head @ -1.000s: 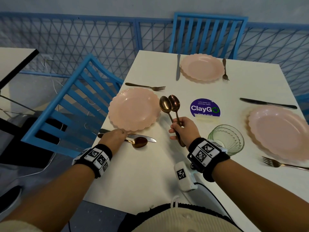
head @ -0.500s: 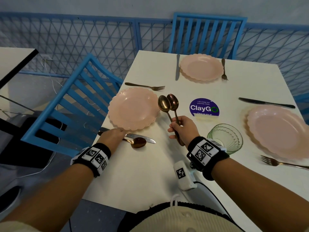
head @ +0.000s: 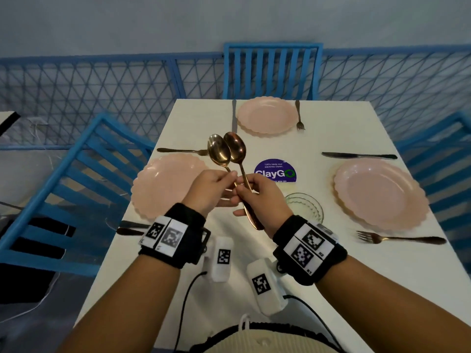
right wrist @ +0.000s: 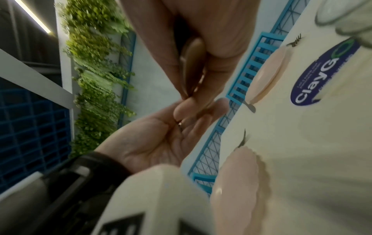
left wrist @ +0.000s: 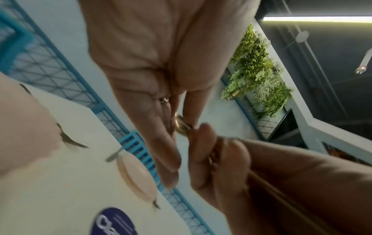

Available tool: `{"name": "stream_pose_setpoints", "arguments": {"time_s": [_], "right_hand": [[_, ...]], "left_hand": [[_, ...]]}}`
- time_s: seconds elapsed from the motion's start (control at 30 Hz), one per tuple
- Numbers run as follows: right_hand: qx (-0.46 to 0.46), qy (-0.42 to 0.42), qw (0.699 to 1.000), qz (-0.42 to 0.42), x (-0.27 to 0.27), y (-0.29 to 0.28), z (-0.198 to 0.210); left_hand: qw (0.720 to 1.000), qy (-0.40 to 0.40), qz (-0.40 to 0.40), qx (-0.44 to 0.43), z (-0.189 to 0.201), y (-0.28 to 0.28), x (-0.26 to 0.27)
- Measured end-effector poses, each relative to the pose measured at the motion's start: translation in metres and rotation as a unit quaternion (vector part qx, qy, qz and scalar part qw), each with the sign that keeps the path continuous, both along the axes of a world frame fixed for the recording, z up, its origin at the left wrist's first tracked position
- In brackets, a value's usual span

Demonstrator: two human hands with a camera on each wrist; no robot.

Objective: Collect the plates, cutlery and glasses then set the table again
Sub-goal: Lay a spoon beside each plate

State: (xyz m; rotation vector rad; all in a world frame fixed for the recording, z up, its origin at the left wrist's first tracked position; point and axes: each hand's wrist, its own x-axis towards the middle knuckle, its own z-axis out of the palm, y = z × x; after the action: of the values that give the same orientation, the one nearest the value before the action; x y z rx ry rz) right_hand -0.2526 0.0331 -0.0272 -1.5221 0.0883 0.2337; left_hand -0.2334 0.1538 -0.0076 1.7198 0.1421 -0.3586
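Two spoons, one golden [head: 218, 152] and one copper [head: 236, 148], stand upright above the white table [head: 158, 263]. My right hand [head: 246, 191] grips their handles low down. My left hand [head: 229, 175] pinches the golden spoon's handle just under its bowl; the left wrist view shows its fingers [left wrist: 169, 143] round that handle [left wrist: 181, 126]. Three pink plates lie at the left [head: 168, 184], far [head: 265, 115] and right [head: 379, 192] places. A green glass bowl [head: 307, 207] sits right of my right hand. A third spoon [head: 127, 231] and a knife [head: 132, 224] lie at the left edge, partly hidden by my left wrist.
Forks lie beside the left [head: 181, 150], far [head: 299, 115] and right [head: 400, 238] plates; knives by the far [head: 234, 118] and right [head: 359, 156] plates. A purple ClayGo sticker [head: 276, 171] marks the table's middle. Blue chairs [head: 76, 189] stand around the table.
My left hand left the spoon and knife at the table's left edge and rose to the spoons in my right hand. The right hand lifted the spoons higher.
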Motion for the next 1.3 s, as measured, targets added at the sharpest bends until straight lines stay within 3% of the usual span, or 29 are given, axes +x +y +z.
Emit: {"name": "stream_pose_setpoints", "arguments": {"time_s": [0.33,0.5,0.67,0.9,1.07,1.3], "right_hand": [[-0.026,-0.034,0.998,-0.036,0.007,-0.100,0.019],[-0.106,-0.048,0.987,-0.109,0.036,-0.164,0.016],[-0.277,-0.081,0.944,-0.161,0.101,-0.227,0.010],[-0.538,-0.004,0.837,-0.101,0.191,-0.291,-0.026],[-0.591,0.092,0.799,-0.059,0.229,-0.312,-0.063],[-0.570,0.174,0.803,-0.018,0.256,-0.327,-0.090]], "left_hand": [[0.997,-0.028,-0.072,0.018,0.034,-0.086,0.035],[0.982,-0.046,-0.129,0.131,0.047,-0.113,0.073],[0.946,-0.047,-0.184,0.264,0.042,-0.134,0.119],[0.931,0.001,-0.197,0.307,0.017,-0.172,0.168],[0.919,0.007,-0.225,0.325,-0.013,-0.180,0.194],[0.908,0.023,-0.253,0.332,-0.040,-0.181,0.217]]}}
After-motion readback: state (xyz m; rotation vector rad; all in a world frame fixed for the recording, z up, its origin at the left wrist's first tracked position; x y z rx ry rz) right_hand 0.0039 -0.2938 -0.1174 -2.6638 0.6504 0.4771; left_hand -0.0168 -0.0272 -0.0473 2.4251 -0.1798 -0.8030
